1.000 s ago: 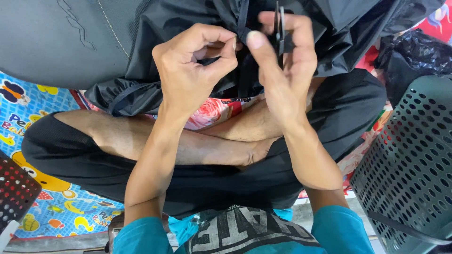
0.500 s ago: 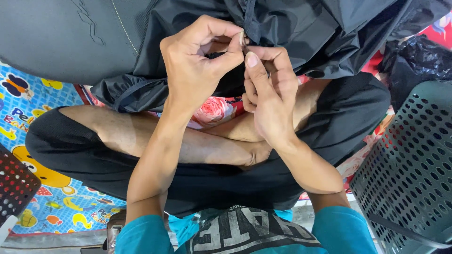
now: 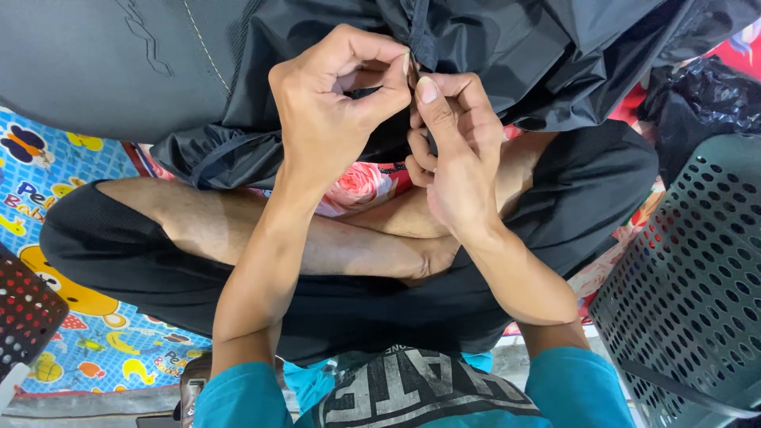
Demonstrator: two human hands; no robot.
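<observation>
While the shiny black nylon garment [image 3: 507,55] lies bunched over the crossed legs, its seam strip [image 3: 422,36] runs roughly top to bottom of the view. Left hand [image 3: 333,119] and right hand [image 3: 456,166] both pinch it closed; keeping the pinches close and taut would steady it.

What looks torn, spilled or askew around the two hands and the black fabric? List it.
Nothing stands out. The left hand and right hand pinch a seam of the glossy black nylon fabric, which is rumpled over the lap but shows no tear. The grey perforated plastic basket stands intact.
</observation>
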